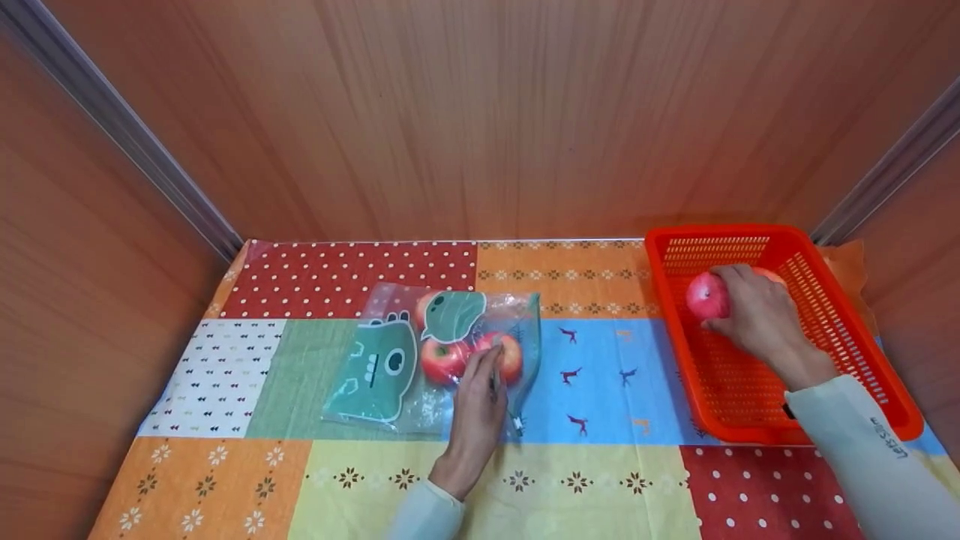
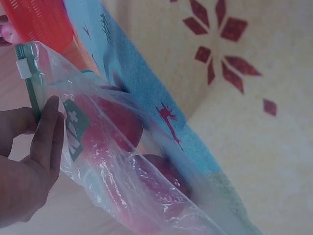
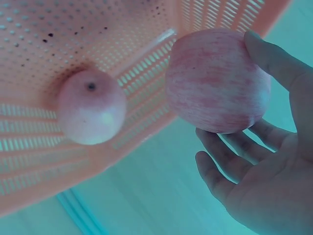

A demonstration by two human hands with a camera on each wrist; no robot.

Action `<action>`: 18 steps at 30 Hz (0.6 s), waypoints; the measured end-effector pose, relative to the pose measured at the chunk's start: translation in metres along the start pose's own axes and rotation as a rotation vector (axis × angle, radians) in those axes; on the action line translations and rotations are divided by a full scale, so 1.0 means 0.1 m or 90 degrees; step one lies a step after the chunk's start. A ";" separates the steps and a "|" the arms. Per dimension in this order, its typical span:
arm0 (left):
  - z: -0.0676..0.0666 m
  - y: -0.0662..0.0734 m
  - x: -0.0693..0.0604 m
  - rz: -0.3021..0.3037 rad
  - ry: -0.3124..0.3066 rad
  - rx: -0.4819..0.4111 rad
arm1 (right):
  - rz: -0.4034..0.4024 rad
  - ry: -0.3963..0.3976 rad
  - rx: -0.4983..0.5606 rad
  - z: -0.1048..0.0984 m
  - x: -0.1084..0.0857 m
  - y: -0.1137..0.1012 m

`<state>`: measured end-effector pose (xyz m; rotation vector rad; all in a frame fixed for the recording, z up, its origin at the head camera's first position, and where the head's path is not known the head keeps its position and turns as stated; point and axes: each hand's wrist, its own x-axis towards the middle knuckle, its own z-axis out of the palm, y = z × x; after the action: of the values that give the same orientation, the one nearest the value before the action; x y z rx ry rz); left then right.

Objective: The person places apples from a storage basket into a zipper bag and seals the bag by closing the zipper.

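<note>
I see the right hand (image 1: pixel 757 311) curled round a red apple (image 1: pixel 705 298), thumb and fingers on opposite sides of it, within the rim of the red basket (image 1: pixel 739 397) in the head view. The held apple sits toward the basket's left wall from the hand; I can't tell whether it touches the basket's floor. A second apple (image 3: pixel 91 106) lies in the basket, just beside the held one. Left of the basket and well apart from it, I have the left hand (image 1: pixel 478 405) pinching the green zip strip (image 2: pixel 32 88) of a clear bag (image 1: pixel 375 367). The bag, with its green cartoon print, lies by that hand, and apples (image 1: pixel 444 361) show inside it. Beneath basket and bag spreads a patchwork cloth (image 1: pixel 585 480); behind the basket stands a wood-grain panel (image 1: pixel 525 120).
</note>
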<state>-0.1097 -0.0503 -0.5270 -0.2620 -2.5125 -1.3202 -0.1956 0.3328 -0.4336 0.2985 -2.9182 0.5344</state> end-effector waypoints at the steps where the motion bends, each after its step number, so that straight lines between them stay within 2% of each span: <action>1: 0.00 0.00 0.00 -0.002 -0.001 -0.002 | -0.005 0.006 -0.002 -0.01 -0.01 -0.01; 11: 0.01 0.00 -0.01 -0.005 0.011 0.029 | -0.042 0.052 -0.037 -0.06 -0.08 -0.16; 18: 0.01 0.00 -0.01 -0.019 -0.001 0.019 | -0.047 0.069 -0.036 -0.09 -0.11 -0.34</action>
<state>-0.1092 -0.0498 -0.5279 -0.2194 -2.5453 -1.2933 -0.1764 0.3071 -0.4161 0.3572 -2.8000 0.4409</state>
